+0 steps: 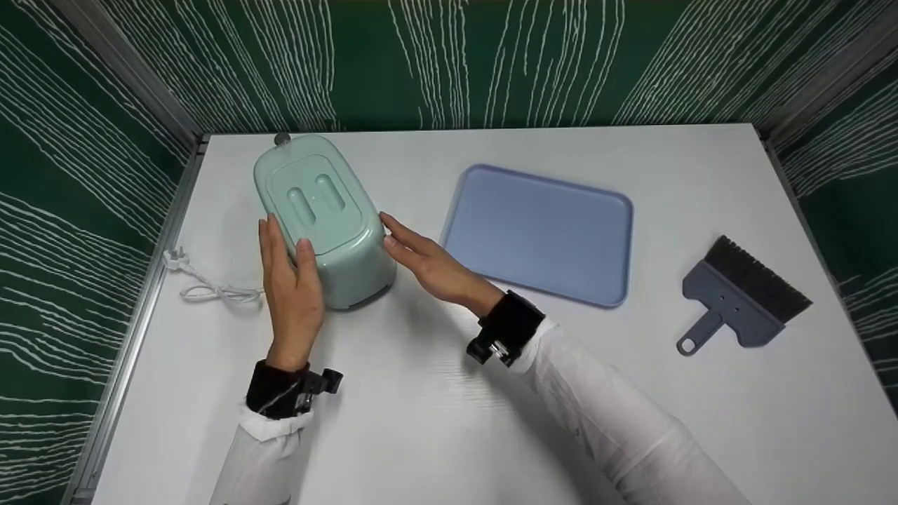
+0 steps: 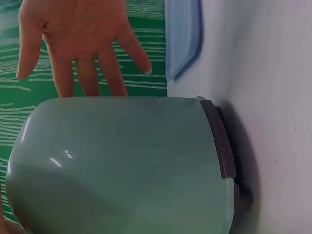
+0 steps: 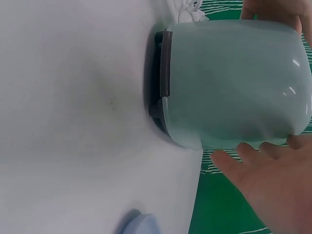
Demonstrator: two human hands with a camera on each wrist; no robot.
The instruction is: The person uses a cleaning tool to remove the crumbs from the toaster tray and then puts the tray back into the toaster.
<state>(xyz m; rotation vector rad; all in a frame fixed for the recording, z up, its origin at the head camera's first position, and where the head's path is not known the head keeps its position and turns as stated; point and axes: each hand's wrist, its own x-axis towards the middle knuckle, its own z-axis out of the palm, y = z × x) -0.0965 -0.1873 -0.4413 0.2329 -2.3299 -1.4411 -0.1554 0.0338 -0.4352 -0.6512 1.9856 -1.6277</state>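
Note:
A mint-green toaster (image 1: 358, 277) with a lid over its top stands at the table's left, turned at an angle. My left hand (image 1: 291, 298) lies along its left side with straight fingers, the thumb near the top edge. On the opposite side, my right hand (image 1: 438, 270) has extended fingertips at the toaster's wall. The left wrist view shows the right hand (image 2: 80, 29) with fingers spread, partly hidden behind the toaster (image 2: 122, 161). In the right wrist view the toaster (image 3: 234, 83) sits between both hands, with a dark strip along its base.
A white power cord (image 1: 224, 293) with a plug lies bundled left of the toaster. A blue tray (image 1: 540, 235) rests at the middle back of the white table (image 1: 421, 421). Farther right lies a grey-handled brush (image 1: 733, 301) with dark bristles. Green, white-streaked walls surround the table.

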